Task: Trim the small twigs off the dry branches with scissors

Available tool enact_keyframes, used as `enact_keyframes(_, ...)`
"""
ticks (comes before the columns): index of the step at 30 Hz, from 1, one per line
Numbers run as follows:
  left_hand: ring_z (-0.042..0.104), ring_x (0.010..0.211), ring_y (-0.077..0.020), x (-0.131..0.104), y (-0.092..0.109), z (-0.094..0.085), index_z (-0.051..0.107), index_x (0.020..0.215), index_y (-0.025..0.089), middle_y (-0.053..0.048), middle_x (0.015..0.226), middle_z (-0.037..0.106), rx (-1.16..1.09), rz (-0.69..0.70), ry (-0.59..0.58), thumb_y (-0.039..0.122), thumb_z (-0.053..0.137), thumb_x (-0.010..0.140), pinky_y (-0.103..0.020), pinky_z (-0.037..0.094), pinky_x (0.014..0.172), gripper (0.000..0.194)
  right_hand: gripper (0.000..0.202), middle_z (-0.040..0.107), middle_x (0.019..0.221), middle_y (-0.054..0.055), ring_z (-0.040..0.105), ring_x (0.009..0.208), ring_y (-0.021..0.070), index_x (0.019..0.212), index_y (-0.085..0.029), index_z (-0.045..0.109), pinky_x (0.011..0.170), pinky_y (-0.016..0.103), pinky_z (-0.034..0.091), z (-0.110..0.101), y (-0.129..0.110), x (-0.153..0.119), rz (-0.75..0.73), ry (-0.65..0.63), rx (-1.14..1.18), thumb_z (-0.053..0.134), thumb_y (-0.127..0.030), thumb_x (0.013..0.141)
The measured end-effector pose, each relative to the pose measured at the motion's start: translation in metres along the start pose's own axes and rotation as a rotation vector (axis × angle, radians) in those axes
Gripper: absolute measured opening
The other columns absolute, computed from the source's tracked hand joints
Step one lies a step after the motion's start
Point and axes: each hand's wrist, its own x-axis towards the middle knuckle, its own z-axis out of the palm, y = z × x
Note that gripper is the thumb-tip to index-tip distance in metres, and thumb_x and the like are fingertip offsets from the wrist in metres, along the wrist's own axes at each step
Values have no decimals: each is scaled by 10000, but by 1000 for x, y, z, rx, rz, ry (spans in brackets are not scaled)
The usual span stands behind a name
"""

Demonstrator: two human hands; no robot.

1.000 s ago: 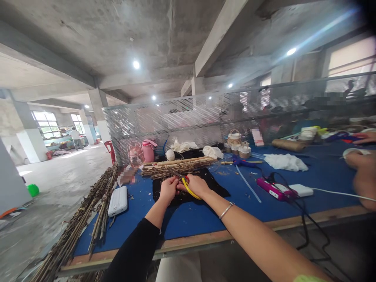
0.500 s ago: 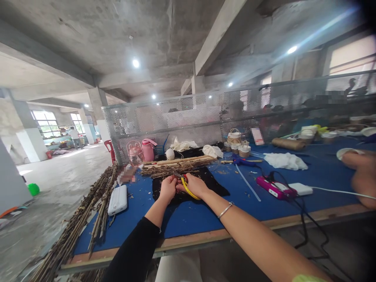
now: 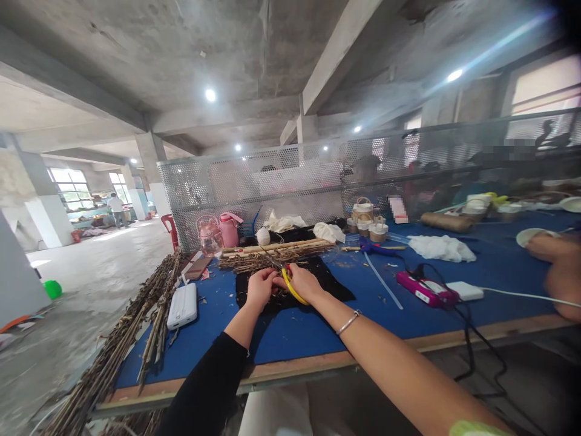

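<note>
My right hand grips a pair of scissors with yellow and red handles. Their blades point away and to the left, toward a bundle of dry twigs. Close beside the scissors, my left hand is closed, fingertips pinched together. What it pinches is too small and too covered to make out. Both hands are over a black cloth strewn with small plant scraps, spread on the blue tabletop.
Long dry stalks lie over the table's left end beside a white power bank. A pink bottle stands behind the twigs. To the right are a magenta device with cables and another person's arm. A perforated metal screen runs behind.
The scissors' blades have swung up from between my hands and now show more clearly, pointing away. My left hand has stayed nearly in place, still pinched.
</note>
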Motion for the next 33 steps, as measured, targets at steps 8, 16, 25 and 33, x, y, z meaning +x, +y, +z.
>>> enact_keyframes(8,439,412,-55,4,-8,-1,664,821,118,-20,614,618,-77,62,-129,265,582,732,-180,369,412,191,611,592,1003,130,573,948,250,1010,-142,471,685,270,376,-1,-1,-4,-60,-33,38,507,-661,690)
enact_keyframes(16,464,436,-62,3,-7,-2,672,813,123,-29,634,627,-7,59,-99,286,586,741,-185,415,435,198,589,626,924,120,595,904,262,965,-159,496,674,274,382,-11,-6,-7,-36,-94,-5,467,-685,701)
enact_keyframes(25,470,443,-67,3,-8,-4,680,813,133,-29,639,623,115,49,-16,248,568,753,-196,436,445,172,586,640,908,117,613,860,260,890,-177,555,629,267,391,-10,-3,-3,12,-131,12,447,-715,684)
enact_keyframes(33,480,441,-70,7,-12,-2,661,807,130,-39,662,643,6,97,-84,253,540,765,-173,392,415,178,609,636,918,110,608,877,259,956,-170,492,640,275,389,-6,-2,-5,-37,-87,-18,473,-708,670)
